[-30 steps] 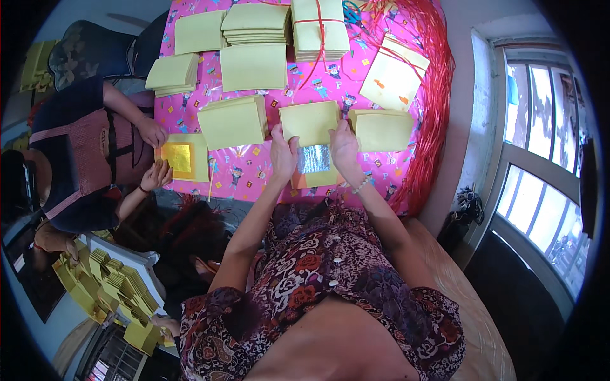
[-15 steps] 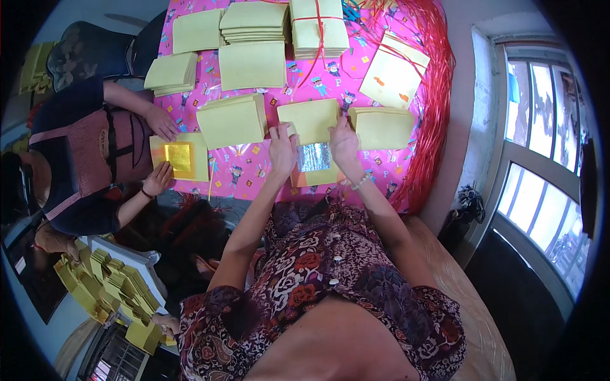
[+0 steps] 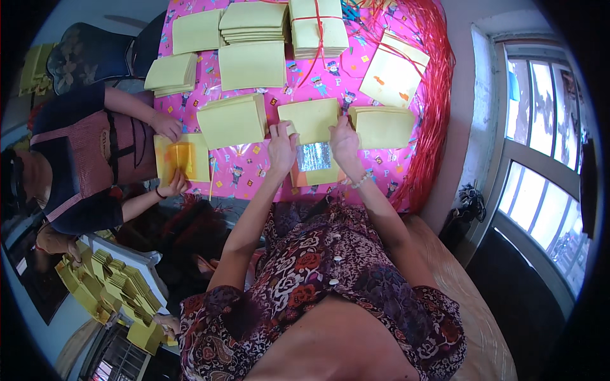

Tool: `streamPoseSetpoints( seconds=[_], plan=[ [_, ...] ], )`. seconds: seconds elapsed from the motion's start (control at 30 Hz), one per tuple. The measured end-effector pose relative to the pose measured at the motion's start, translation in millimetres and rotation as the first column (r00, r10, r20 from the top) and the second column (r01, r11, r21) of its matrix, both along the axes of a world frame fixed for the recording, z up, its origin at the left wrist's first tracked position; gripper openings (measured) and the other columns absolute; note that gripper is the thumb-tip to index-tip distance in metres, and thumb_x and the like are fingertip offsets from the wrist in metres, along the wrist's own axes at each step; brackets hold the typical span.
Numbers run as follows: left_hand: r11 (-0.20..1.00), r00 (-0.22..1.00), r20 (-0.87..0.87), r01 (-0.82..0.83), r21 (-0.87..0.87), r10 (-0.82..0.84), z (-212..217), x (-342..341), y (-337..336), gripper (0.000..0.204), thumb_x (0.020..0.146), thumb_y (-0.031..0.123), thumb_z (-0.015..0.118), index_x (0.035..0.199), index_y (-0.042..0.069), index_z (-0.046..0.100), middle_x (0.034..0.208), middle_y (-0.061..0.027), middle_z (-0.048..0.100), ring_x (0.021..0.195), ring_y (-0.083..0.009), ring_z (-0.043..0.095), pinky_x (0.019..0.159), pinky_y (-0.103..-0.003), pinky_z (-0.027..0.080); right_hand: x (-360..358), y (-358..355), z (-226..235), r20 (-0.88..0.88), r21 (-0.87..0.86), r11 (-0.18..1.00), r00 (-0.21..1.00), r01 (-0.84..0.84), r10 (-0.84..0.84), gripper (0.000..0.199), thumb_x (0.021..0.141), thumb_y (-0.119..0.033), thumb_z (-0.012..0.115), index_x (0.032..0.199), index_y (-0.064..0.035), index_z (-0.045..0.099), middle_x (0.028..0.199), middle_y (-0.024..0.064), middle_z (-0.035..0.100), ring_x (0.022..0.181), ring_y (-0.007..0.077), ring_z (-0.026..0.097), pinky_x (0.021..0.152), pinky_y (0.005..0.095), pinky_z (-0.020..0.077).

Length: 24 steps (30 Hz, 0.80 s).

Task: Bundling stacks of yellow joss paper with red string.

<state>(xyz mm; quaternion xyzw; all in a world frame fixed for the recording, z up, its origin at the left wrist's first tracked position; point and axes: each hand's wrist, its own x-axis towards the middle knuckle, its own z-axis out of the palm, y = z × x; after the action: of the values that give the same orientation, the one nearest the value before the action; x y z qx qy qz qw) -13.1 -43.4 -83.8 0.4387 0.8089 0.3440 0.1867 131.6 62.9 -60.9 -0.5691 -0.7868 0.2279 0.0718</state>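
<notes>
In front of me lies a pale yellow paper sheet (image 3: 318, 177) with a silver foil rectangle (image 3: 314, 157) and an orange patch near its lower left corner. A plain yellow piece (image 3: 309, 119) stands just beyond the foil; whether both are one folded sheet I cannot tell. My left hand (image 3: 281, 147) pinches the left edge of the paper, fingers curled, thumb inward. On the opposite edge my right hand (image 3: 345, 146) grips likewise, a bracelet on its wrist. Yellow paper stacks flank them: a left stack (image 3: 231, 122) and a right stack (image 3: 382, 129).
More yellow stacks (image 3: 253, 65) and a red-tied bundle (image 3: 318, 28) fill the far side of the pink patterned table (image 3: 254, 168). Red plastic strands (image 3: 438, 95) hang along its right edge. At left, a co-worker's hands (image 3: 173, 183) handle gold-foiled yellow paper (image 3: 202, 152).
My hands and the paper between them have hardly moved. The co-worker's near hand has moved right, lifting the left part of the gold-foiled paper over.
</notes>
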Motion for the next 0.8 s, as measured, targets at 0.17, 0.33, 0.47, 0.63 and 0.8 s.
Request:
streamPoseSetpoints(
  seconds=[0.17,0.33,0.47,0.63,0.8],
  plan=[
    [1.000,1.000,0.026,-0.010,-0.026,0.011,1.0,-1.5,2.0,0.037,0.088,0.018,0.064,0.119,0.007,0.047,0.109,-0.0182,0.050,0.089,-0.0411,0.058,0.071,-0.051,0.049,0.8,0.7,-4.4,0.009,-0.011,1.000,1.000,0.011,-0.011,0.032,0.088,-0.022,0.063,0.101,-0.0005,0.043,0.089,0.0259,0.064,0.082,0.0433,0.064,0.072,0.0499,0.0499],
    [0.999,0.999,0.046,-0.014,-0.039,0.016,1.2,-4.0,5.1,0.036,0.088,0.019,0.064,0.117,0.007,0.048,0.107,-0.0169,0.051,0.089,-0.0403,0.058,0.071,-0.050,0.048,0.2,2.5,-4.4,0.017,-0.022,1.000,1.000,0.011,-0.011,0.032,0.088,-0.022,0.063,0.101,-0.0006,0.043,0.089,0.0255,0.064,0.083,0.0428,0.064,0.072,0.0493,0.0503],
    [1.000,0.999,0.040,-0.019,-0.025,0.020,1.6,-2.8,4.5,0.035,0.088,0.019,0.064,0.117,0.007,0.048,0.108,-0.0162,0.051,0.091,-0.0393,0.057,0.073,-0.050,0.047,-0.6,2.4,0.4,0.029,-0.028,1.000,1.000,0.012,-0.011,0.032,0.087,-0.020,0.064,0.101,0.0004,0.043,0.091,0.0237,0.064,0.084,0.0408,0.065,0.072,0.0476,0.0516],
    [0.999,0.999,0.041,-0.030,-0.025,0.031,0.8,-1.9,4.2,0.034,0.088,0.019,0.065,0.116,0.007,0.049,0.107,-0.0160,0.052,0.093,-0.0383,0.057,0.073,-0.049,0.047,-2.4,5.4,8.0,0.071,-0.070,0.997,0.997,0.026,-0.021,0.032,0.087,-0.019,0.065,0.101,0.0013,0.044,0.088,0.0233,0.065,0.082,0.0399,0.066,0.071,0.0470,0.0523],
    [1.000,1.000,-0.011,-0.019,0.020,0.019,-2.4,-2.7,4.4,0.036,0.087,0.018,0.066,0.116,0.008,0.048,0.105,-0.0168,0.051,0.086,-0.0396,0.058,0.068,-0.049,0.049,-3.3,9.6,10.0,0.117,-0.101,0.994,0.993,0.046,-0.035,0.035,0.086,-0.022,0.066,0.103,0.0014,0.045,0.086,0.0228,0.067,0.083,0.0388,0.067,0.071,0.0471,0.0523]
  ],
)
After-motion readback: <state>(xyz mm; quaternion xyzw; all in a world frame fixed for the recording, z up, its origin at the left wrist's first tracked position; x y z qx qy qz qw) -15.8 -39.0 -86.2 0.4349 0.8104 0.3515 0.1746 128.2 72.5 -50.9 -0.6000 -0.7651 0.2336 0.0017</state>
